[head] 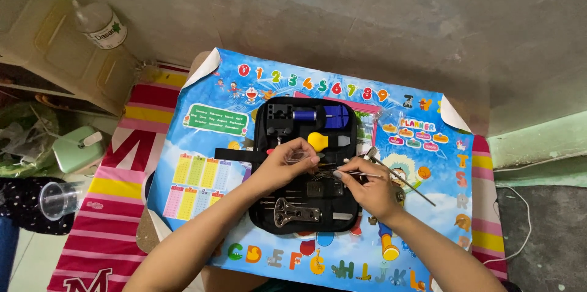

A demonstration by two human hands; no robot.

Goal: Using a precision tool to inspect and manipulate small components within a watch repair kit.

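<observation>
A black tool case point(264, 145) lies open on a colourful cartoon mat point(202, 145), with blue, yellow and metal tools strapped inside. My left hand point(282, 163) rests over the case's middle, its fingers curled round a small clear piece. My right hand point(367, 188) sits at the case's right side and pinches thin metal tweezers point(361, 174) whose tips point left toward the left hand's fingers. A metal wrench-like tool point(296, 213) lies in the case's lower part.
A long metal rod point(403, 182) lies on the mat right of the case. A plastic bottle with a green cap point(98, 20) stands at upper left, a clear cup point(58, 199) and a pale green box point(76, 148) at left. A white cable point(520, 231) runs along the right floor.
</observation>
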